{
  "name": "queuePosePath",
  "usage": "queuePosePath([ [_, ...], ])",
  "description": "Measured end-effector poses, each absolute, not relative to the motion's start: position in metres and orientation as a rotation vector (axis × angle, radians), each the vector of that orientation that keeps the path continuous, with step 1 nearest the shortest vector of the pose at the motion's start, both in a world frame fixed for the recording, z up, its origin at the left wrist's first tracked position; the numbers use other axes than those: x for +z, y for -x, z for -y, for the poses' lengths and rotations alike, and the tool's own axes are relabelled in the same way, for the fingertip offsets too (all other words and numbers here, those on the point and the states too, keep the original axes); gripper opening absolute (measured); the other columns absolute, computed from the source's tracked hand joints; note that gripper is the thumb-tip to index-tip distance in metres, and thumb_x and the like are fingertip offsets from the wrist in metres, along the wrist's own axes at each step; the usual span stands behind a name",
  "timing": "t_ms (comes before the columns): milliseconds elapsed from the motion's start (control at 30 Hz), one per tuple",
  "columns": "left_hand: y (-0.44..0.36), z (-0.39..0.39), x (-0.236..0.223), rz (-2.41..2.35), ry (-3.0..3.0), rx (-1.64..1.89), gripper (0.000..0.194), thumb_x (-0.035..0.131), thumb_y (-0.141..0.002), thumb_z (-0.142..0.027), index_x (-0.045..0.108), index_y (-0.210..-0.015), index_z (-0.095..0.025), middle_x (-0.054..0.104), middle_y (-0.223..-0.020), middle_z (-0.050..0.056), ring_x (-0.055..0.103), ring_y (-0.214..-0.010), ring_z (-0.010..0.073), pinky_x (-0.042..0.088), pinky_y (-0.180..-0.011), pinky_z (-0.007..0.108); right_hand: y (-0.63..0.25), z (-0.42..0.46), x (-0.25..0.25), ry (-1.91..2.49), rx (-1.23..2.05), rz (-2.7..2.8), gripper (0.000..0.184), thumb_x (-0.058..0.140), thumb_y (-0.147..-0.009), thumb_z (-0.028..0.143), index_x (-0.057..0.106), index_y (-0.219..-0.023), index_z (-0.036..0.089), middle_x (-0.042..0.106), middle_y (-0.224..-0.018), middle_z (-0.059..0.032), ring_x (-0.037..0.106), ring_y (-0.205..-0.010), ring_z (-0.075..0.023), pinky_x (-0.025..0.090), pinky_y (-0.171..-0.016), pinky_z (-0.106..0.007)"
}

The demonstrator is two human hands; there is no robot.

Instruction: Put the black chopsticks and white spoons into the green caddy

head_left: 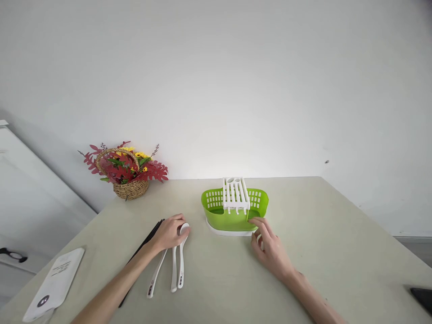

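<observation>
Left hand (pixel 173 231) palm down over the top ends of the white spoons (pixel 181 261) on the bench (pixel 216 288). Three spoon handles show, pointing toward the wearer; the rightmost bowl is up, thumb at it. Cannot tell whether the left hand grips or just rests; palm side hidden. Black chopsticks (pixel 148 237) lie slantwise beside the spoons, partly behind the left forearm.

Right hand (pixel 272 252) half curled, fingertips at the front right of the green basket (pixel 226 222); cannot tell whether it is gripping the rim or only touching. Basket upright, mid-bench toward the wall (pixel 216 90), on a white base (pixel 229 233). White slotted rack (pixel 236 205) across its top, small hooks along the near edge.

Far left: wicker basket (pixel 131 189) with red leaves and yellow flowers. Near left: white board (pixel 56 285), flat, dark print and round logo. Left of bench: white cabinet (pixel 33 202), black handle (pixel 22 259). Right edge: dark object (pixel 423 298), cut off, unclear.
</observation>
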State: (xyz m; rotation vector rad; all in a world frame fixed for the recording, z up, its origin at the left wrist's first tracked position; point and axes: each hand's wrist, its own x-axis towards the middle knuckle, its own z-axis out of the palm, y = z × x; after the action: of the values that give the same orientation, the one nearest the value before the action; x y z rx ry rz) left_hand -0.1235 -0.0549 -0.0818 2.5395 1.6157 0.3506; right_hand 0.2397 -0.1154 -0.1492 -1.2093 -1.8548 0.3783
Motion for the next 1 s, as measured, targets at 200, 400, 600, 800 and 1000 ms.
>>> queuePosePath([
  [200,0.12,0.055,-0.078,-1.594,-2.632,0.27,0.029,0.048,-0.094,-0.037,0.06,-0.073,-0.022,0.063,-0.086,0.003,0.061,-0.074,0.0187,0.041,-0.066,0.029,-0.239,0.115,-0.149,1.207,0.368,1.85,0.035,0.041,-0.098,0.016,0.045,-0.132,0.026,0.057,-0.131,-0.0108,0.068,-0.072,-0.0139,0.057,-0.063,-0.029],
  [400,0.123,0.054,-0.075,-1.598,-2.735,0.162,0.024,0.048,-0.094,-0.035,0.058,-0.075,-0.023,0.064,-0.087,0.003,0.062,-0.078,0.0204,0.043,-0.066,0.031,-0.24,0.115,-0.148,1.205,0.372,1.852,0.036,0.041,-0.098,0.015,0.045,-0.132,0.026,0.058,-0.132,-0.0109,0.069,-0.072,-0.0138,0.057,-0.064,-0.029],
  [600,0.123,0.051,-0.07,-1.544,-2.788,0.114,0.019,0.053,-0.091,-0.034,0.06,-0.078,-0.024,0.067,-0.089,0.005,0.065,-0.087,0.0241,0.045,-0.071,0.033,-0.24,0.114,-0.151,1.186,0.388,1.852,0.036,0.042,-0.098,0.015,0.045,-0.133,0.026,0.057,-0.132,-0.0119,0.068,-0.073,-0.014,0.057,-0.064,-0.029],
  [800,0.122,0.048,-0.059,-1.52,-2.839,0.197,0.016,0.059,-0.091,-0.039,0.061,-0.089,-0.024,0.067,-0.092,0.005,0.064,-0.089,0.0256,0.049,-0.076,0.037,-0.239,0.114,-0.151,1.172,0.392,1.842,0.037,0.042,-0.098,0.015,0.045,-0.134,0.026,0.056,-0.132,-0.0127,0.068,-0.075,-0.0147,0.058,-0.065,-0.029],
  [1000,0.052,0.05,-0.012,-1.501,-2.755,1.282,0.02,0.039,-0.103,-0.028,0.058,-0.106,-0.022,0.064,-0.105,0.01,0.06,-0.105,0.0247,0.049,-0.095,0.043,-0.24,0.114,-0.154,1.159,0.381,1.825,0.038,0.042,-0.098,0.015,0.046,-0.135,0.026,0.055,-0.133,-0.0132,0.067,-0.076,-0.0147,0.059,-0.066,-0.03],
])
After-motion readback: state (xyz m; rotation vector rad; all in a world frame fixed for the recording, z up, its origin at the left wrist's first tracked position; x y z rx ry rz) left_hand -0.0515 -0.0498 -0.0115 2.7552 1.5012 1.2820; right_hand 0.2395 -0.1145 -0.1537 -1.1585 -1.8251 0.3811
